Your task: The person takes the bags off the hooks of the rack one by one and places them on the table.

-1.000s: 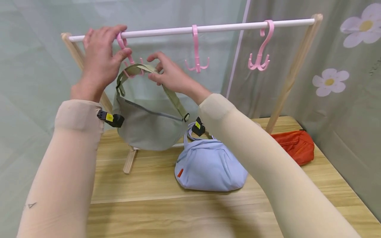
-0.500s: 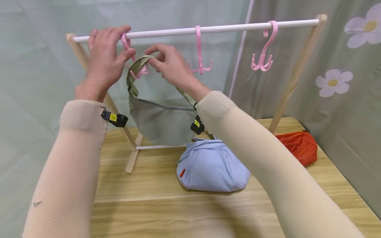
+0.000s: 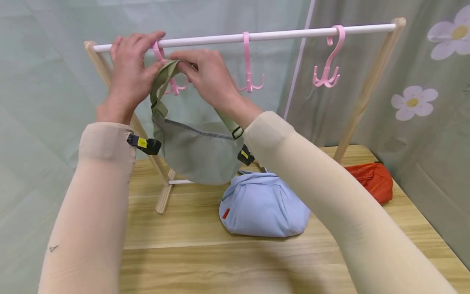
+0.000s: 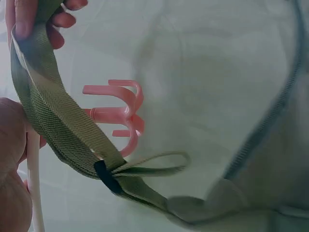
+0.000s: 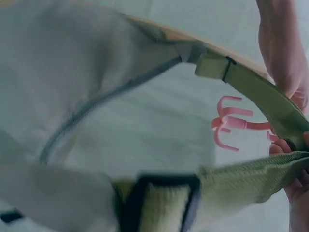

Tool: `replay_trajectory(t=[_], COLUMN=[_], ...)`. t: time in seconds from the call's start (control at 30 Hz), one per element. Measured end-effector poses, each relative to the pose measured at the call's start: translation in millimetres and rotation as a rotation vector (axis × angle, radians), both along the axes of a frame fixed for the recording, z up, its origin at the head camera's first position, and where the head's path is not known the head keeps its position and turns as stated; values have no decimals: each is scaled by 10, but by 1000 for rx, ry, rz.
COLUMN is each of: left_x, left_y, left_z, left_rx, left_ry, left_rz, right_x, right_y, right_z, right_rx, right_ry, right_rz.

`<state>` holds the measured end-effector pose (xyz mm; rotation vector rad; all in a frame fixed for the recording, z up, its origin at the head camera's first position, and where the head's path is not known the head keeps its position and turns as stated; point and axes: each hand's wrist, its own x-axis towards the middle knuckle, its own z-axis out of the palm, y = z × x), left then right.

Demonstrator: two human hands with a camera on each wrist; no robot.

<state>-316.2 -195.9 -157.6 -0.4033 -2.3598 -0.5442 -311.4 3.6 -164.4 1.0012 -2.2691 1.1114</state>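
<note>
My left hand (image 3: pixel 132 69) grips the white rod (image 3: pixel 286 35) of a rack near its left end, thumb beside the neck of a pink four-pronged hook (image 3: pixel 175 90). Between thumb and fingers, my right hand (image 3: pixel 209 75) pinches the top of a green strap (image 3: pixel 158 86). From this strap hangs a grey-green shoulder bag (image 3: pixel 198 153), zip along its upper edge, above the table. The raised strap loop passes in front of the pink hook; its prongs (image 4: pixel 129 113) show behind the strap in the left wrist view. In the right wrist view, a dark buckle (image 5: pixel 164 181) looms close.
Two more pink hooks hang on the rod, a middle hook (image 3: pixel 247 61) and a right hook (image 3: pixel 327 73). A light blue bag (image 3: pixel 264 208) and a red pouch (image 3: pixel 374 181) lie on the wooden table (image 3: pixel 220 265). Wooden legs (image 3: pixel 367 92) support the rack.
My right hand has moved up and lifted the strap higher, from prong level to near my left thumb. The left hand keeps its place on the rod. The view has shifted slightly.
</note>
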Motion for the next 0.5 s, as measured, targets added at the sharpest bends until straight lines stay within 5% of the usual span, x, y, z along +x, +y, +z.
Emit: replay_trajectory(t=[0.33, 0.5], left_x=[39, 187], left_y=[-37, -60], left_z=[-8, -162], left_rx=[-33, 159], left_ry=[-9, 97], left_rz=[-37, -128], right_x=[105, 168], right_y=[96, 191], right_z=[-52, -41], right_rx=[22, -11], right_ry=[-26, -21], right_rz=[37, 53])
